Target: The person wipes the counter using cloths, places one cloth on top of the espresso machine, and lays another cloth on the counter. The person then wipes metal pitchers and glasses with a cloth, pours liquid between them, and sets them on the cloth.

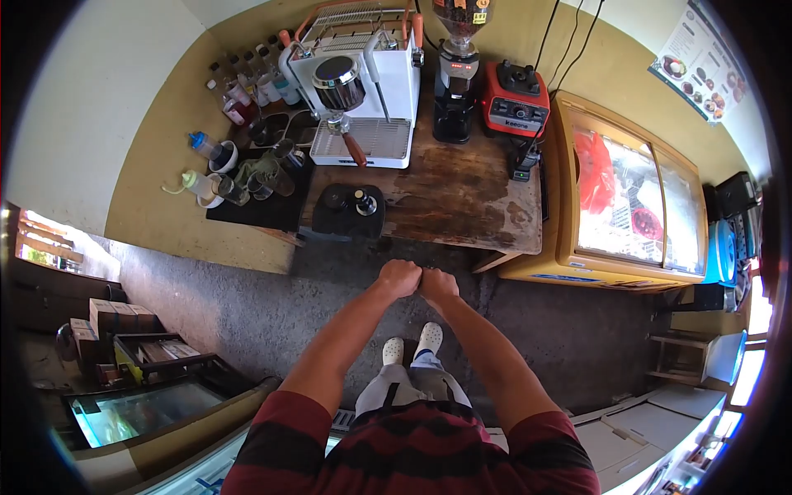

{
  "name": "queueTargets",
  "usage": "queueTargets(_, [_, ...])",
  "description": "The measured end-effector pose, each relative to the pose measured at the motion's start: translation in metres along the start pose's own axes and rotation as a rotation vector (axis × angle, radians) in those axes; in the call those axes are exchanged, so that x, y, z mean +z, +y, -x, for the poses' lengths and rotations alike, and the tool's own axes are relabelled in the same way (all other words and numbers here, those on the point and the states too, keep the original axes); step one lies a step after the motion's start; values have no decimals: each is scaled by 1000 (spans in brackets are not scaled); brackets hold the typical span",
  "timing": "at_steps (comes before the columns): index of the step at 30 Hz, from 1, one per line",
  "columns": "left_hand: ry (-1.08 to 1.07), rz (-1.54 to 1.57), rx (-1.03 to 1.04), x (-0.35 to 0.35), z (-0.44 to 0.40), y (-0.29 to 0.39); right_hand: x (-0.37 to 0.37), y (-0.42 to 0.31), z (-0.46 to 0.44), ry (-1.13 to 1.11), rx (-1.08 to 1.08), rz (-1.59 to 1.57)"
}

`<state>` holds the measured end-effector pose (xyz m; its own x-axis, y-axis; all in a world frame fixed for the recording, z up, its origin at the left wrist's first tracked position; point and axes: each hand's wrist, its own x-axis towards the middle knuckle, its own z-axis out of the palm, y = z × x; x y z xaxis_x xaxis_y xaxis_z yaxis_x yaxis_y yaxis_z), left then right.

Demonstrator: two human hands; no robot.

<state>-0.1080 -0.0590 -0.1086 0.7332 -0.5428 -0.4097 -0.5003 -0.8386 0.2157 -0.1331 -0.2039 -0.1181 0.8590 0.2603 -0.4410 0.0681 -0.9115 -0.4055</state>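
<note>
My left hand (399,279) and my right hand (439,284) are held out in front of me over the floor, side by side at the knuckles. Both are curled into fists, and no object shows in either. Just beyond them is the front edge of the wooden counter (462,198). On its near side lies a black tamping mat (328,224) bearing a tamper (364,202) and a dark round piece. Behind it stands a white espresso machine (363,132), with a wooden-handled portafilter (355,150) locked into its group head.
A coffee grinder (455,91) and a red blender base (516,99) stand at the counter's back. Left are glass pitchers (264,180), squeeze bottles (198,183) and several syrup bottles (235,91). A yellow chest freezer (569,198) adjoins the right side. Boxes (120,318) sit lower left.
</note>
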Motion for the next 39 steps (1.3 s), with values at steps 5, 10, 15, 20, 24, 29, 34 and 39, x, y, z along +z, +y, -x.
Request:
queueTargets(5, [-57,223,-109,-1,-11,2,9,16,-11,93,-85,117])
queueTargets(10, [-170,451,-53,12,-14,-14,-1,16,-8,77,-192,150])
queueTargets(15, [-184,409,-23,25,-6,-17,-14,12,-9,-79,-205,121])
queueTargets(20, [377,191,104,1,35,2,-32,25,-19,-359,-235,-63])
queueTargets(24, [599,-140,407,-9,46,5,-39,45,-43,-889,20,-640])
queueTargets(29, [475,12,181,9,30,1,-71,22,-28,-1033,24,-816])
queueTargets(34, [223,-102,6,-8,17,-1,-40,7,-32,-523,-182,-257])
queueTargets(39, [104,-149,-2,-6,20,-11,-24,-21,-7,-157,-62,-45])
